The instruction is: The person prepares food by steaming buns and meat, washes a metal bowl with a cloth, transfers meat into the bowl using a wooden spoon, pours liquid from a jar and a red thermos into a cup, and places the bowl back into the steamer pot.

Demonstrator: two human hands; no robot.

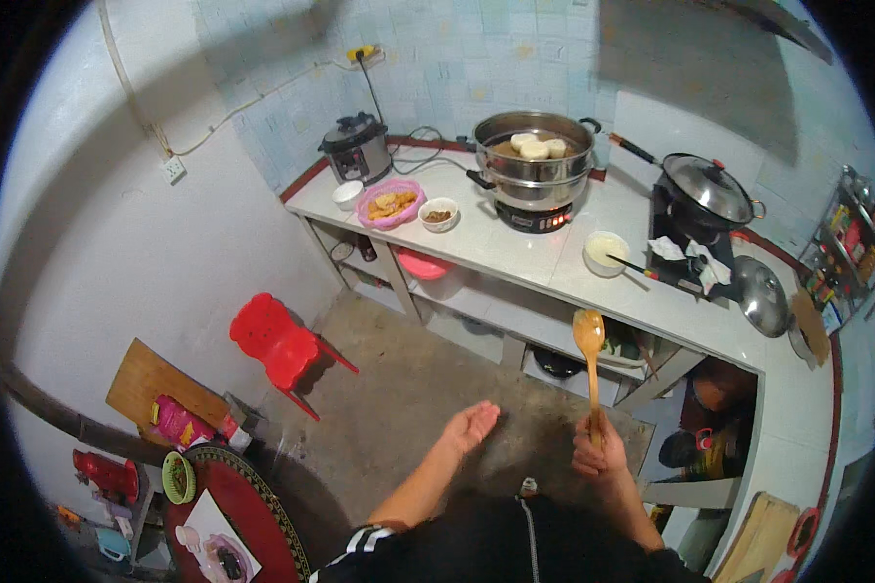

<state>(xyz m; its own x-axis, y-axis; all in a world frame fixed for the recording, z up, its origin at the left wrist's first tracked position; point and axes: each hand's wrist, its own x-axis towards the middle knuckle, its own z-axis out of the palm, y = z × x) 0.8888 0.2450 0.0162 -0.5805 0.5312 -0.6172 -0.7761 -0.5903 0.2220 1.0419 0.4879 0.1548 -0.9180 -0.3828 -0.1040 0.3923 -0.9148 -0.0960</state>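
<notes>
My right hand (599, 448) grips the handle of a wooden spoon (588, 331), held upright with its bowl in front of the counter edge. The bowl looks wet and shiny. My left hand (472, 428) hangs empty over the floor, loosely cupped. Beyond the spoon, a white bowl (605, 253) of pale batter-like food stands on the tiled counter (554, 266), a dark-handled utensil (631, 267) resting on its rim. Farther back, a steel steamer pot (536, 171) holding several white buns (534, 149) sits on a lit electric cooker (532, 217).
A lidded wok (707, 193) occupies the gas stove (689, 266), beside a loose lid (760, 297). Left on the counter are a pressure cooker (355, 149), a pink basket (391, 205) of fried food and a small bowl (438, 215). A red chair (277, 342) and a round table (189, 510) stand leftward.
</notes>
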